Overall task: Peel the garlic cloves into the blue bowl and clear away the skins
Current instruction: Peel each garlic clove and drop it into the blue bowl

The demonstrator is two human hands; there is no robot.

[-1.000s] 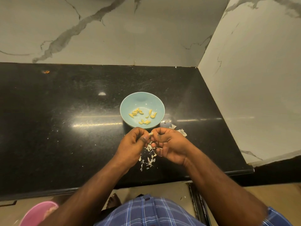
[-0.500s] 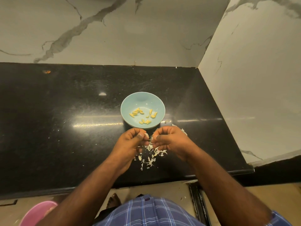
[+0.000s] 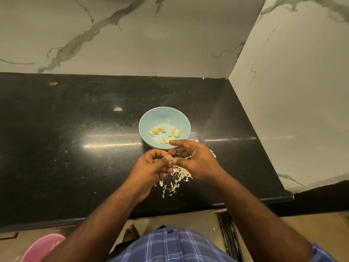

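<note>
Blue ceramic sits at the middle of our view: the blue bowl (image 3: pixel 164 118) rests on the black worktop (image 3: pixel 75 148), holding a scatter of peeled garlic cloves (image 3: pixel 164 133) toward its 6 o'clock side. We keep both hands just at the bowl's 6 o'clock edge, likely so each finished clove has a short drop in. Our left hand (image 3: pixel 151 167) has its fingers curled, pinching something small and pale at the tips, probably a clove being peeled. Our right hand (image 3: pixel 196 163) meets it with thumb and fingers pinching the same spot, while its forefinger reaches over the bowl's near rim. Papery skins (image 3: pixel 175 178) lie heaped on the worktop directly beneath the hands, at the bowl's 6 o'clock, where they fall as we strip them. We judge peeling is under way, with the skins not yet cleared.
</note>
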